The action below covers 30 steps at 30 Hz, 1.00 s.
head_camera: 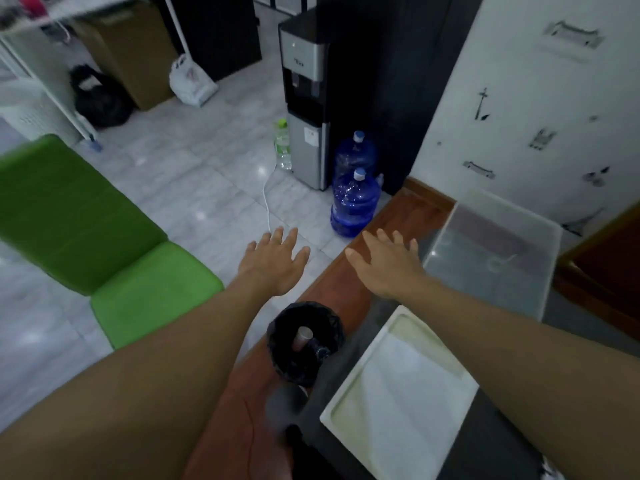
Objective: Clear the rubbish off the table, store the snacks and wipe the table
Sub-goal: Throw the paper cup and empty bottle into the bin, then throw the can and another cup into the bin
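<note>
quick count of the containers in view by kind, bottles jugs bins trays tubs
Blue water jugs: 2
Small clear bottle with green cap: 1
Black bin: 1
White tray: 1
Clear plastic tub: 1
Total: 6

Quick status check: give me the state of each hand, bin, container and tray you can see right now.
Left hand: open, empty.
Right hand: open, empty.
Small black-lined rubbish bin: upright, a cup inside.
Clear plastic storage box: lidless, looks empty.
White rectangular tray: flat on the table, empty.
Blue water jugs: upright, capped.
</note>
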{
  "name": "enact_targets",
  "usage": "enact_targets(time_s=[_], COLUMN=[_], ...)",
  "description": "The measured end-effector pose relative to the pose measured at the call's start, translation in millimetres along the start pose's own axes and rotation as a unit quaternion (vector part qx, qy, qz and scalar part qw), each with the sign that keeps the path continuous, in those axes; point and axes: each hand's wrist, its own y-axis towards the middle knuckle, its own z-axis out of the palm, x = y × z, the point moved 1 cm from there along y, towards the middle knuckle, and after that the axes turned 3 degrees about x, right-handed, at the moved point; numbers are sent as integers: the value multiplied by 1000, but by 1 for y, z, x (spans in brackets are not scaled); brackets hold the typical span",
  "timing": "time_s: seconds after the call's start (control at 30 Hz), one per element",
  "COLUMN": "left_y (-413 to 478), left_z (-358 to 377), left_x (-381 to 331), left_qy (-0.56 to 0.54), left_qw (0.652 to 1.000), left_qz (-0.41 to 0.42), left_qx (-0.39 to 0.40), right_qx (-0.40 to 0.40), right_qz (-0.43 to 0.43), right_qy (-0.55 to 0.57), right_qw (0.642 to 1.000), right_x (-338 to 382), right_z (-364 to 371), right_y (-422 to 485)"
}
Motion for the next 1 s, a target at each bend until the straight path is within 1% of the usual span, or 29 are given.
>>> enact_targets(time_s=[0.23, 0.37, 0.5, 0.7, 0.87, 1.0], left_y=[-35, -51, -63, -83, -101, -113], left_z=[-23, -30, -37, -30, -5, 13], left_x=[-74, -122, -179, -271, -339, -379], left_qy=[5, 26, 30, 48, 56, 55], left_qw=[998, 994, 987, 976, 964, 955], left_qz=[43, 84, 128, 192, 247, 283], left_qx=[-44, -72, -90, -87, -75, -63], right_qx=[-64, -109, -136, -186, -188, -195], right_qz=[22, 43, 70, 128, 184, 216], right_qy=[17, 39, 66, 67, 99, 120], right_qw=[998, 992, 986, 972, 960, 949], right_x=[-47, -89, -140, -218, -276, -311], right_z=[-47, -62, -75, -84, -78, -65], right_y=[-60, -95, -129, -187, -235, -264])
